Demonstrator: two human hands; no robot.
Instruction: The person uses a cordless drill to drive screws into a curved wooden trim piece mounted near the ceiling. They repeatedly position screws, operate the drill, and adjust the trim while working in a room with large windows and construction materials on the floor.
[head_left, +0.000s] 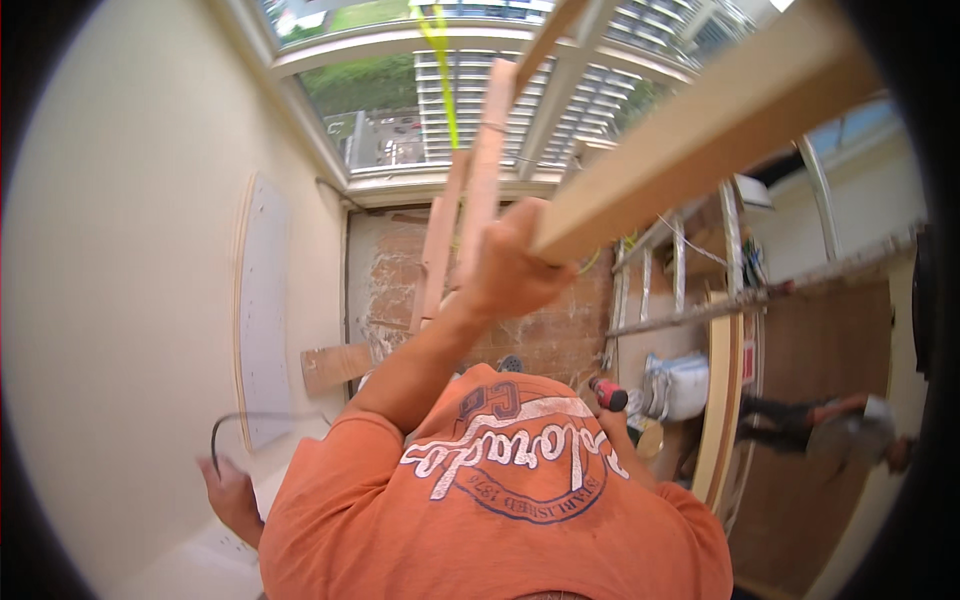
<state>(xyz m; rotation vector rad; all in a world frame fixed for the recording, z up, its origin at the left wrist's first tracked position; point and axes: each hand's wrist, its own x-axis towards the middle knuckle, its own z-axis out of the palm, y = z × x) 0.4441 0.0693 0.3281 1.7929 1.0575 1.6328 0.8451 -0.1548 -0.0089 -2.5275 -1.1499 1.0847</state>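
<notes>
My left arm reaches up and forward, and my left hand is closed around the near end of a wooden beam. The beam slants up and to the right, out of the picture. My right hand is low at my right side, largely hidden by my orange shirt; a red and black power drill shows at its end, seemingly in its grip. Just beyond my left hand, pinkish wooden planks stand toward the window.
Far ahead is a tall window with a yellow strap. Ladders, timber lengths and a white bag lie right. Another person is farther right. Someone else's hand by a dark cable shows left, near a grey panel.
</notes>
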